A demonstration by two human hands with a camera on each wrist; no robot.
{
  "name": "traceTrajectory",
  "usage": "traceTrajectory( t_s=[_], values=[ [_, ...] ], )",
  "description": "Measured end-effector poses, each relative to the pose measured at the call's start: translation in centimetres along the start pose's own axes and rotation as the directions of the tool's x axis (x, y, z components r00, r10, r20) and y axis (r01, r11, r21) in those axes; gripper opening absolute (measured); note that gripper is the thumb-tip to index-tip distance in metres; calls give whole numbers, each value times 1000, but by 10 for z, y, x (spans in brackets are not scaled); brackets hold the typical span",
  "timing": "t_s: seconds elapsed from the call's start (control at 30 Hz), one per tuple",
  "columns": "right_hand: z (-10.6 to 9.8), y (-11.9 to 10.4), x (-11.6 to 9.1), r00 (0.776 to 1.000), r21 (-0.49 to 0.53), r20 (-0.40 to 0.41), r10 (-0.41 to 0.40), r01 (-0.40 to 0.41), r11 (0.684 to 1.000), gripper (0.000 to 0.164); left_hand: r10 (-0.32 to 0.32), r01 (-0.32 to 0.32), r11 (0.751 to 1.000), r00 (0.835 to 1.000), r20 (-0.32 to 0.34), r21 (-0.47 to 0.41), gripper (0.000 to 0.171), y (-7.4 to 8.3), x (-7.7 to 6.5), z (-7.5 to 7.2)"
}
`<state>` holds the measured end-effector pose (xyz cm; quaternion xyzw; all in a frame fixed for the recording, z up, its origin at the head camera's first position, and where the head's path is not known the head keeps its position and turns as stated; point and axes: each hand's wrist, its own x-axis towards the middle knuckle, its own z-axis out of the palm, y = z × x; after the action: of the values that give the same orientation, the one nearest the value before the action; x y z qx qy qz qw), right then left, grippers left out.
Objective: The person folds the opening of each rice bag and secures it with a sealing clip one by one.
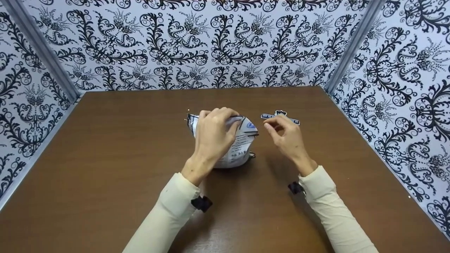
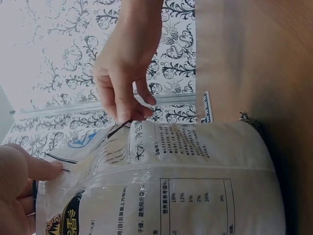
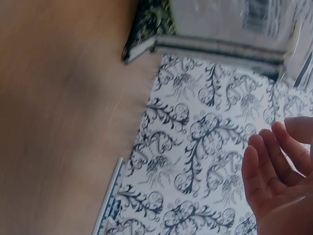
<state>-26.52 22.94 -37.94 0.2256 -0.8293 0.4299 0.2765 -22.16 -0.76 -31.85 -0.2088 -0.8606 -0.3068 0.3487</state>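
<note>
A white plastic bag of rice, printed with dark text, stands in the middle of the table. My left hand grips its top edge between thumb and fingers. Close up in the left wrist view, the left thumb presses the film near the dark printed emblem. To the right of the bag is my right hand, fingers bent and thumb near the index finger, with nothing seen in it. A gap separates those fingers from the bag in the right wrist view. The bag's contents are hidden.
A flat blue-and-white strip with a small emblem lies on the brown table just beyond the right hand. Patterned walls enclose the back and sides, with grey metal posts at the corners.
</note>
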Motion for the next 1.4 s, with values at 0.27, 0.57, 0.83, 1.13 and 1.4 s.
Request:
traceTrajectory(
  t_s=[0.27,0.57,0.83,1.13,1.4],
  values=[
    [-7,26,8,991,-102,24,130,-127,987,13,-9,9,1000,1000,-4,-21,12,0,-2,1],
    [-11,55,15,971,-184,65,232,-217,959,21,-4,4,1000,1000,-15,-20,13,0,-1,1],
    [-14,77,17,950,-305,117,291,-245,920,30,3,-4,1000,1000,-19,-6,12,-1,-2,2],
    [-16,87,22,902,-397,205,379,-278,875,39,-8,8,1000,1000,-15,-10,12,-2,-4,2],
    [-21,95,28,870,-455,254,423,-279,846,43,-13,13,1000,1000,-4,-10,13,-1,-3,1]
  ],
)
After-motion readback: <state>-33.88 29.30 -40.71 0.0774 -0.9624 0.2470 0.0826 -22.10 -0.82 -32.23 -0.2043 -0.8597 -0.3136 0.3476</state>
